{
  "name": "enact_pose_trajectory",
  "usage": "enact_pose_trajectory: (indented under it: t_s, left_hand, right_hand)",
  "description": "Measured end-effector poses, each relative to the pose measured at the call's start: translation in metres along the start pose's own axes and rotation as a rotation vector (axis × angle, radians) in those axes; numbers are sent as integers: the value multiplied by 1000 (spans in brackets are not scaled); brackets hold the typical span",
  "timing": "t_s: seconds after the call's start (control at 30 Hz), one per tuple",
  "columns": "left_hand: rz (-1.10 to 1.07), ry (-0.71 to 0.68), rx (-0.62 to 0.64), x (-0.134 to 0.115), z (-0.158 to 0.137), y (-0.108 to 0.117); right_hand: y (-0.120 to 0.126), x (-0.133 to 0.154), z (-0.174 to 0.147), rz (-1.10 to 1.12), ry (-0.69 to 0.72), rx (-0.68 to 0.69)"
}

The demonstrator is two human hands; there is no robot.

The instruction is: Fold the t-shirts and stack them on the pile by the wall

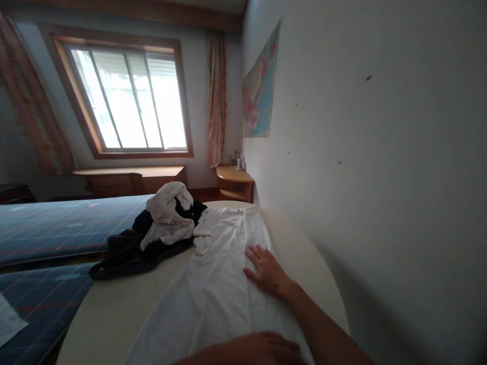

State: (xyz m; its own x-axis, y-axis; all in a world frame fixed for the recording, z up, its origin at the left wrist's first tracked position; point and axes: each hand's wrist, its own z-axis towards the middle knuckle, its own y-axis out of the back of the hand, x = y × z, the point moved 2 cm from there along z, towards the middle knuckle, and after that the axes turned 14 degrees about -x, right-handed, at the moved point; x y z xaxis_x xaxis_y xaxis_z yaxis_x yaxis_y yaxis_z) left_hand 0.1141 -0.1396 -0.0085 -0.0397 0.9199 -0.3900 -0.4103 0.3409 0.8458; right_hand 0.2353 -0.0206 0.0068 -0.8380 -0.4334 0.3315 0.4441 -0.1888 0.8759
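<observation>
A white garment [218,286] lies spread lengthwise over the round cream table, with a long straight seam or edge on its right side and soft wrinkles. My right hand [268,271] rests palm down on its right part, open, with the fingers stretched toward the far end. Low in the view, my left hand [266,349] lies across the near part of the garment, its fingers pointing right. It looks open and flat, though it is slightly blurred and cut by the lower edge. Neither hand grips anything visible.
A heap of black clothing [137,253] and a crumpled pale garment [169,213] touches the white garment's far left. The round table [308,263] stands near the white wall [380,203]. Beds with blue plaid covers [57,230] are left; a desk [163,172] and corner shelf [234,175] stand behind.
</observation>
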Motion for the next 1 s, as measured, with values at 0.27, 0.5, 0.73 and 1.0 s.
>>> enact_pose_trajectory:
  t_s: [0.27, 0.5, 0.73, 1.0]
  left_hand:
    - [138, 350, -156, 6, -24, 66]
    - [147, 376, -147, 0, -21, 56]
    - [227, 355, -81, 7, -23, 29]
    - [281, 293, -112, 11, -21, 14]
  right_hand:
    - [0, -3, 1, -2, -8, 1]
    - [-4, -6, 1, 5, -10, -6]
    - [12, 3, 4, -34, -27, -97]
    - [17, 14, 36, -266, -155, -104]
